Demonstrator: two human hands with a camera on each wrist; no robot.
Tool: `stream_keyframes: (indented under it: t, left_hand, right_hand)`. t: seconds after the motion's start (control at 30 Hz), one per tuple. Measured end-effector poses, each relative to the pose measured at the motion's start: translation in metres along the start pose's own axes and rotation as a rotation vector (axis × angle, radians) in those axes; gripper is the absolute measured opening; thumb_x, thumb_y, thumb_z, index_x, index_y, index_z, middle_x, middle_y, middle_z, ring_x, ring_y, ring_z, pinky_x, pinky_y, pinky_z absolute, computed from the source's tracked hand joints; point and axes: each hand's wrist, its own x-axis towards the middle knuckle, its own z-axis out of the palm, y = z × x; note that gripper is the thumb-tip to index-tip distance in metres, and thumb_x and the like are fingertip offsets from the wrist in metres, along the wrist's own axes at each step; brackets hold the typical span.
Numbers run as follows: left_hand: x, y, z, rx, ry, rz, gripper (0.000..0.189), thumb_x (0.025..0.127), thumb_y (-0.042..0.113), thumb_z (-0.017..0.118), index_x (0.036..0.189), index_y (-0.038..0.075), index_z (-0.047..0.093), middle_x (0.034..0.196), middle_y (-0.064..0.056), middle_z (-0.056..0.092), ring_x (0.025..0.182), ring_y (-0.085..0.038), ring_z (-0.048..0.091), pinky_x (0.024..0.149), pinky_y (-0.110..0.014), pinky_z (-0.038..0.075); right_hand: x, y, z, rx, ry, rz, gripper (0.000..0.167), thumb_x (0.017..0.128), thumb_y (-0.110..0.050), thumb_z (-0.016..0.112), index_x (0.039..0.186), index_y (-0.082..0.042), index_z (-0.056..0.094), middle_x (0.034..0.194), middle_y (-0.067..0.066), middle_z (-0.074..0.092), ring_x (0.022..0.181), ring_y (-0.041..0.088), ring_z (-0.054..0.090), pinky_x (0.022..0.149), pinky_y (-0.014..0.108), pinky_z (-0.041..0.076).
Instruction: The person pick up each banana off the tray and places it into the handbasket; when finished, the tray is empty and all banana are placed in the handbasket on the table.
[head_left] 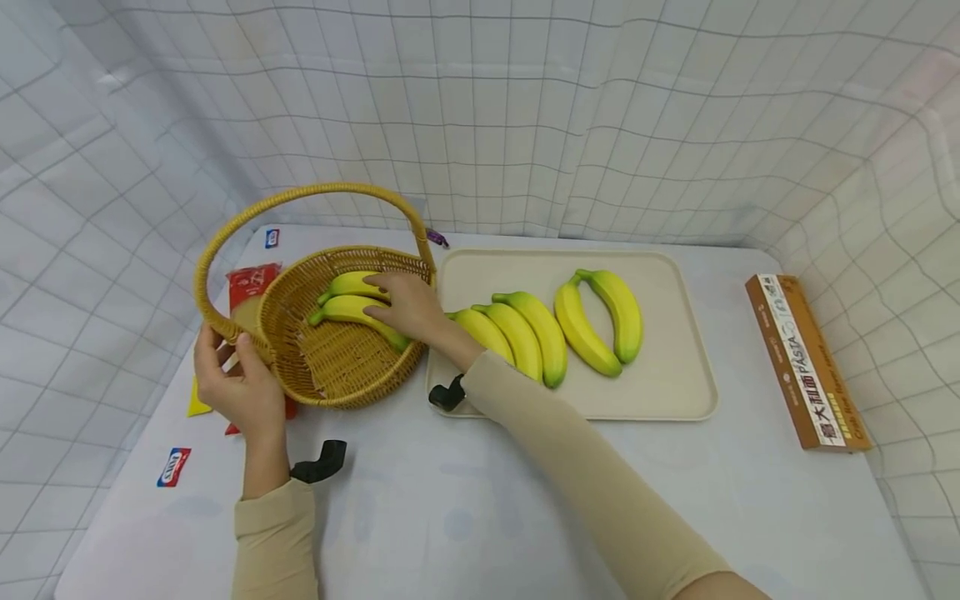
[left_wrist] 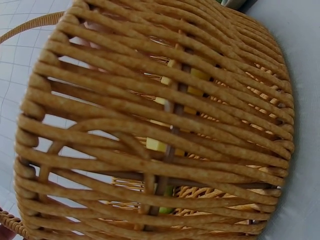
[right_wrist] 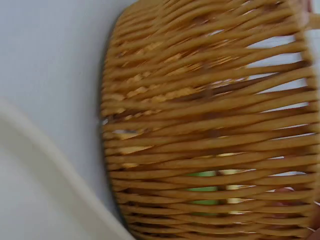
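A wicker basket (head_left: pixel 337 396) with a tall arched handle stands at the left of the table. My left hand (head_left: pixel 238 383) grips the base of its handle near the rim, thumb on the inner side. Inside lie two yellow bananas (head_left: pixel 343 308), side by side. My right hand (head_left: pixel 412 308) reaches over the basket's right rim, thumb and forefinger spread over these bananas. Several more bananas (head_left: pixel 576 327) rest on a cream tray (head_left: pixel 675 392) to the right. Both wrist views show mostly the basket's woven side (left_wrist: pixel 165 120), with bits of yellow and green through the gaps.
A pasta box (head_left: pixel 808 362) lies at the table's right side. Behind the basket, on its left, is a red packet (head_left: pixel 251 283). A small label (head_left: pixel 174 467) lies near the left edge. The tray's left edge nearly meets the basket.
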Motion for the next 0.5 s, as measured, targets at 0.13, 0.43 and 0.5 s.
stream_keyframes:
  t: [0.13,0.43,0.5]
  left_hand:
    - [0.002,-0.01,-0.001,-0.014,-0.012,0.048,0.032,0.099,0.022,0.056,0.13,0.023,0.062,0.12,0.006,0.064,0.101,-0.004,0.057,0.082,-0.018,0.05]
    - [0.001,-0.007,0.0,-0.013,-0.008,0.052,0.031,0.099,0.023,0.056,0.128,0.023,0.063,0.117,0.01,0.064,0.1,-0.004,0.057,0.081,-0.016,0.049]
    - [0.0,-0.007,0.0,-0.006,-0.009,0.053,0.031,0.099,0.023,0.055,0.129,0.022,0.062,0.118,0.008,0.064,0.1,-0.004,0.057,0.081,-0.016,0.049]
  right_hand:
    - [-0.015,-0.001,-0.014,0.136,0.034,-0.027,0.053,0.092,-0.029,0.068,0.139,-0.01,0.054,0.138,0.006,0.059,0.116,0.018,0.062,0.091,0.025,0.051]
    - [-0.061,0.019,-0.048,0.207,0.147,-0.016,0.058,0.089,-0.026,0.072,0.141,-0.007,0.052,0.141,0.01,0.056,0.123,0.025,0.057,0.102,0.035,0.047]
    - [-0.073,0.032,-0.056,0.231,0.204,-0.019,0.057,0.088,-0.022,0.073,0.139,-0.005,0.053,0.138,0.013,0.058,0.117,0.027,0.06,0.097,0.037,0.051]
